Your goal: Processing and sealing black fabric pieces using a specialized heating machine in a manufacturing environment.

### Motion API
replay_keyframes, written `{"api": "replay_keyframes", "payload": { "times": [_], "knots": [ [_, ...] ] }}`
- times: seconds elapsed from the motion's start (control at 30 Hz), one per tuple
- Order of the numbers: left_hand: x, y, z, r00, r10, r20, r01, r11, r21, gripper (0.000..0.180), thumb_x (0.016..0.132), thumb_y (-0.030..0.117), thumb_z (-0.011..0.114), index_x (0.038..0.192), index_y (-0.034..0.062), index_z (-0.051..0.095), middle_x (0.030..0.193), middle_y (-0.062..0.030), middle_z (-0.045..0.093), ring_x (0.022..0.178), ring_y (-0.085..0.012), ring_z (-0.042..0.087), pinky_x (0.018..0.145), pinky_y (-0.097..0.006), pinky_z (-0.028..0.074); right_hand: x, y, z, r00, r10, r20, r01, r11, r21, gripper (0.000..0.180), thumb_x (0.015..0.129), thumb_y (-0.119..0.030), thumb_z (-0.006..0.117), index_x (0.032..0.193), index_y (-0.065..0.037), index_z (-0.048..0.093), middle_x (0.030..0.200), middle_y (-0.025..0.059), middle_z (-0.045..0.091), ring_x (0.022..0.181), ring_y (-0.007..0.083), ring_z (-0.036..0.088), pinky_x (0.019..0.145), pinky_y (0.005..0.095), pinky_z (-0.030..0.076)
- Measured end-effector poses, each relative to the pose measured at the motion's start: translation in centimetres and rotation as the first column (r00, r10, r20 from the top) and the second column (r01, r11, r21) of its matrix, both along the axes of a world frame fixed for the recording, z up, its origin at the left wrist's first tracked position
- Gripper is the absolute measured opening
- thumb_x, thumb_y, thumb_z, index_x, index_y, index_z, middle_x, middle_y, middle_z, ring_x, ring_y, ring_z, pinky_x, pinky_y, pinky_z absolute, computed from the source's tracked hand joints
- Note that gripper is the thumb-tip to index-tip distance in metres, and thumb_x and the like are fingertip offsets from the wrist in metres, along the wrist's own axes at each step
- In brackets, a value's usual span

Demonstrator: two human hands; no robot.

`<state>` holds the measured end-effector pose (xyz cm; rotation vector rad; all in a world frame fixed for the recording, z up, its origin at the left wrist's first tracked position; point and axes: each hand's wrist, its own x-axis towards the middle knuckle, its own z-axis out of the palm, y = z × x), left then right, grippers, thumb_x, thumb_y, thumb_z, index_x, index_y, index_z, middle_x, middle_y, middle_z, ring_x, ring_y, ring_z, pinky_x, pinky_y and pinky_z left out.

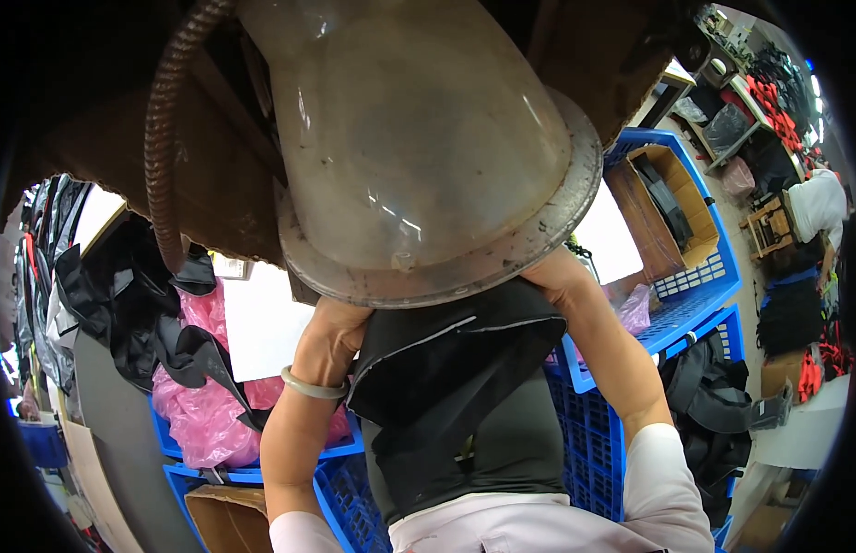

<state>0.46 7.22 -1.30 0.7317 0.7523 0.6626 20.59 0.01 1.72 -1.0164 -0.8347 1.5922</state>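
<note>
The black fabric piece (456,346) is in the middle, between the person's two forearms, its far part passing beneath the rim of a cloudy, translucent hood (428,157) and its near part hanging toward the lap, with pale cut edges showing across it. The left hand (340,324), with a pale bangle (313,387) at its wrist, is at the fabric's left side; the right hand (552,274) reaches in at its far right corner. The hood's rim hides the fingers of both, so I cannot tell whether either is pinching the cloth, pressing it or spread upon it. The step in hand looks like steadying and positioning the piece from both sides under the hood. The next move seems to call for even support left and right, so the loose near part does not fold or drag. On the left, pink plastic bags (202,415) lie near a heap of black material (119,295); on the right, a cardboard box (631,217) sits in a blue plastic crate (723,263), with dark pieces (709,382) nearer.
</note>
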Motion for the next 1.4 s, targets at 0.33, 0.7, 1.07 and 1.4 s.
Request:
{"api": "replay_keyframes", "payload": {
  "times": [0.33,0.7,1.07,1.4],
  "knots": [
    [2.4,1.0,0.9,0.982,0.039,-0.184,0.030,0.934,0.356,0.030,0.073,0.008,0.064,0.101,-0.0009,0.060,0.096,-0.0097,0.060,0.086,-0.0197,0.058,0.080,-0.031,0.049,0.2,1.1,-0.4,0.934,-0.063,0.352,0.042,0.997,0.067,0.033,0.068,-0.011,0.068,0.099,0.002,0.065,0.093,0.0101,0.065,0.088,0.0179,0.059,0.081,0.0252,0.043],
    [1.1,-5.4,1.0,0.934,-0.190,-0.302,0.349,0.665,0.660,0.045,0.085,0.033,0.049,0.109,-0.0045,0.054,0.114,-0.0148,0.052,0.104,-0.0246,0.051,0.089,-0.036,0.045,1.8,2.8,-4.5,0.892,-0.154,0.424,0.046,0.966,0.254,0.040,0.060,-0.026,0.074,0.094,-0.007,0.068,0.092,0.0117,0.064,0.092,0.0230,0.058,0.077,0.0325,0.047],
    [2.2,-9.8,0.5,0.976,-0.210,0.050,0.215,0.936,-0.280,0.011,0.083,0.004,0.057,0.094,0.0015,0.059,0.092,-0.0090,0.064,0.083,-0.0193,0.063,0.077,-0.030,0.052,15.0,-33.6,8.1,-0.010,-0.119,0.993,0.674,0.733,0.095,0.029,0.070,-0.019,0.062,0.093,0.000,0.062,0.095,0.0079,0.060,0.091,0.0192,0.058,0.080,0.0307,0.044],
    [10.8,-16.4,2.4,0.928,-0.373,0.001,0.359,0.894,0.267,0.028,0.086,0.017,0.060,0.105,-0.0023,0.053,0.092,-0.0073,0.060,0.082,-0.0133,0.057,0.076,-0.028,0.047,1.4,-25.7,-2.7,0.452,-0.682,0.575,0.639,0.697,0.326,0.063,0.061,-0.013,0.079,0.117,0.002,0.052,0.108,0.0132,0.059,0.101,0.0252,0.057,0.092,0.0356,0.041]
  ]
}}
